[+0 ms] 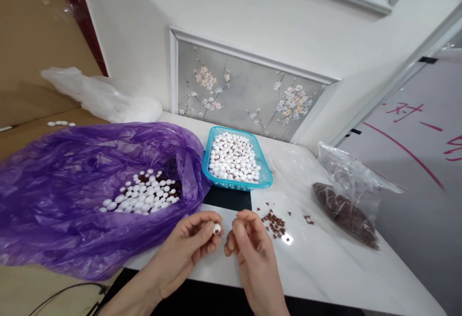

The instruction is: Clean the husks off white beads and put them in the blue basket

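Between the thumb and fingers of my left hand (187, 239) is a small white ball (217, 228) with a bit of reddish brown at its lower side. Close by on the right, my right hand (254, 253) has its thumb and index finger pinched together; anything between them is hidden. Beside it on the white table lies a loose pile of tiny reddish-brown pieces (275, 224). A purple plastic bag (108, 157) lies open to the left, with many white balls (144, 195) inside. Behind my hands, a turquoise basket (266, 176) is full of white balls with brown bits among them.
A clear zip bag (344, 212) of brown material lies on the right of the table, near a whiteboard (407, 162) with red writing. Crumpled clear plastic (108, 97) is at the back left. A black flat piece (227, 198) lies before the basket.
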`<move>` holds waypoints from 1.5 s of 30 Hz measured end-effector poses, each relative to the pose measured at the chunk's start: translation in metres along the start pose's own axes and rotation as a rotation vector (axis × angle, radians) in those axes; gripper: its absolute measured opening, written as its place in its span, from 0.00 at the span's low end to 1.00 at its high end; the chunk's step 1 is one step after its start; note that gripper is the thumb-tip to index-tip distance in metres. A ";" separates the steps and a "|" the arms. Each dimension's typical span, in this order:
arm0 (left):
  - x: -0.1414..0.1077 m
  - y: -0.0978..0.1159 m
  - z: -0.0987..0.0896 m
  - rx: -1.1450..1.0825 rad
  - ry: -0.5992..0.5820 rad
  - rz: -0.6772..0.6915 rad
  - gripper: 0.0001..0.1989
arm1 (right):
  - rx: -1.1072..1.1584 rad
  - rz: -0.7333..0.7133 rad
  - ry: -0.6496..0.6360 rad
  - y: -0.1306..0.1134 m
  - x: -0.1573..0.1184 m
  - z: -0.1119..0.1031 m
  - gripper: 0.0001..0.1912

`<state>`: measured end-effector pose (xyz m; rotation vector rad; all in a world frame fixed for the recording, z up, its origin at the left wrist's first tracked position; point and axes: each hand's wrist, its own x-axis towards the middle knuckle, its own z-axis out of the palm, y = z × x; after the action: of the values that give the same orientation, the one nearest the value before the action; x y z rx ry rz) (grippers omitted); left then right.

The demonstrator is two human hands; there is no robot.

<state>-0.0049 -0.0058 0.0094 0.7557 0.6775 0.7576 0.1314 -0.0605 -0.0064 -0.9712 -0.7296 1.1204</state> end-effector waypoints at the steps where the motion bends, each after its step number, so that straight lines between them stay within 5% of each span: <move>1: 0.000 0.000 -0.001 0.004 0.013 -0.003 0.09 | -0.044 -0.009 0.025 0.002 0.000 -0.003 0.09; 8: -0.002 0.001 -0.002 0.049 0.014 0.037 0.14 | -0.364 -0.048 -0.007 0.004 -0.005 -0.005 0.10; 27: 0.003 -0.001 -0.004 0.108 0.140 0.037 0.14 | -0.428 -0.107 -0.022 0.003 -0.005 0.001 0.08; 30: 0.003 -0.001 -0.003 0.119 0.163 0.053 0.15 | -0.522 -0.128 0.031 -0.005 -0.007 -0.015 0.08; 34: 0.001 0.001 0.004 0.302 0.168 0.197 0.11 | -0.682 -0.159 0.241 -0.020 -0.009 -0.064 0.11; 36: -0.002 0.004 0.010 0.419 0.150 0.293 0.10 | -0.960 -0.162 0.411 -0.025 -0.008 -0.093 0.14; 39: -0.007 0.010 0.021 0.507 0.106 0.396 0.09 | -1.250 -0.155 0.463 -0.027 -0.006 -0.124 0.16; 45: -0.011 0.013 0.031 0.538 0.060 0.484 0.07 | -1.409 -0.152 0.427 -0.024 -0.004 -0.126 0.13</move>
<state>0.0079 -0.0188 0.0394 1.4259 0.7736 1.0545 0.2492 -0.1001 -0.0366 -2.1774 -1.2038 0.0751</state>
